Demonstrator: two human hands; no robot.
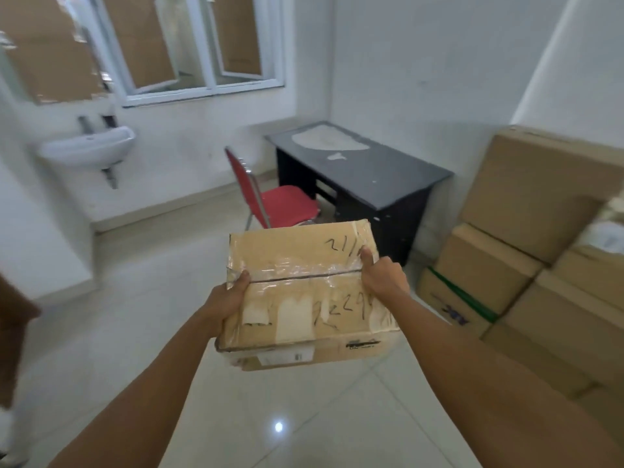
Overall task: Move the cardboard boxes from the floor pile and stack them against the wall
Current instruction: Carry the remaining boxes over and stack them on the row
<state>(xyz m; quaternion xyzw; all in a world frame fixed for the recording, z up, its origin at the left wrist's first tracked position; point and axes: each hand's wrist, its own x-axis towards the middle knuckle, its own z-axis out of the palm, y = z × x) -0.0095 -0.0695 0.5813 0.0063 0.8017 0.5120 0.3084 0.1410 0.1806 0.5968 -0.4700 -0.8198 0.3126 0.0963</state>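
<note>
A taped cardboard box (pixel 304 285) with handwritten numbers on its top is held in the air in front of me, above the tiled floor. My left hand (pixel 226 298) grips its left side with the thumb on the top. On the right side my right hand (pixel 381 271) grips it, thumb up on the lid. A stack of larger cardboard boxes (pixel 526 238) stands against the wall at the right.
A dark desk (pixel 364 170) stands in the far corner with a red chair (pixel 273 201) before it. A white sink (pixel 91 148) hangs on the left wall under cardboard-covered windows (pixel 189 45). A brown object (pixel 13 339) shows at the left edge.
</note>
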